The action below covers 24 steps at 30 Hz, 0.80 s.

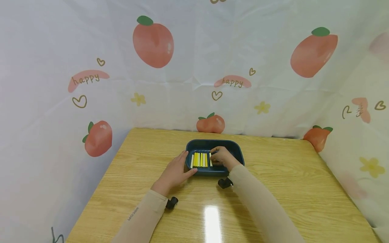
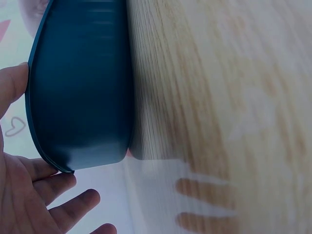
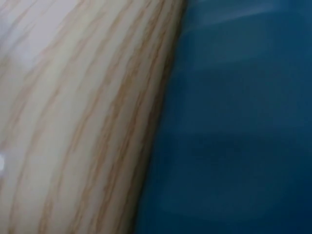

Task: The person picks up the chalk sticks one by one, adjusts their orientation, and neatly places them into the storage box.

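A dark blue tray [image 1: 209, 173] with rounded corners stands on the wooden table. In it, white and yellow chalk sticks [image 1: 200, 160] lie side by side in a row at the left. My left hand [image 1: 174, 172] rests against the tray's left end, thumb by the front rim; in the left wrist view its fingers [image 2: 73, 209] are spread, touching the rim. My right hand [image 1: 223, 158] reaches into the tray and pinches a white chalk stick [image 1: 211, 160], a small gap right of the row. The right wrist view shows only the tray's blurred outer wall [image 3: 234, 122].
Around the tray lies the wooden table top [image 1: 273, 189], with a bright reflection near the front. A white cloth [image 1: 182, 101] printed with fruit hangs behind and at the sides. A black wrist camera [image 1: 225, 183] sits near the tray's front side, another [image 1: 172, 203] beside the left sleeve.
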Motion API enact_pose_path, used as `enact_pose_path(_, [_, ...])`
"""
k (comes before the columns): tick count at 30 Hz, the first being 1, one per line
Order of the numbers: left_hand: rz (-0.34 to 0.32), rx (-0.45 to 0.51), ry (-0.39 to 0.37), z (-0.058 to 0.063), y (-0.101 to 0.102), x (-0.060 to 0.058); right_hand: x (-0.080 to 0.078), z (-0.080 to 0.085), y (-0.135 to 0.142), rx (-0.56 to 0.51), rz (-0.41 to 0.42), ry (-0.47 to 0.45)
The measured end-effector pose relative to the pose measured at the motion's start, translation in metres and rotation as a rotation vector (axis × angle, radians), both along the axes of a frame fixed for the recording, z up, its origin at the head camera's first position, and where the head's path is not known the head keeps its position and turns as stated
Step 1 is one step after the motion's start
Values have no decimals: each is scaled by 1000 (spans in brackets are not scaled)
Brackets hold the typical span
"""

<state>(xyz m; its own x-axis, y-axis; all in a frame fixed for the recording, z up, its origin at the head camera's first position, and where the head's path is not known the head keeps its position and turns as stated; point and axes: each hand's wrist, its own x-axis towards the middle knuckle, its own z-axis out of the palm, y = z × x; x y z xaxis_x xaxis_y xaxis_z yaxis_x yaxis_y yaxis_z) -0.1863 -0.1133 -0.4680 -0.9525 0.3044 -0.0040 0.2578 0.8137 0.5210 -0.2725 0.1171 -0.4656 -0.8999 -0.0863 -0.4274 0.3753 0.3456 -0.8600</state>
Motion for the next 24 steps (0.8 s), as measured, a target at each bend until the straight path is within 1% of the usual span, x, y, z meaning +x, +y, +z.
enact_pose_path(11, [-3, -3, -1, 0, 0, 0, 2, 5, 4, -25, 14, -1])
enact_pose_path(17, [5, -10, -10, 0, 0, 0, 6, 11, 10, -27, 49, 2])
enact_pose_path(24, [-1, -9, -2, 0, 0, 0, 10, 17, 19, -42, 90, 33])
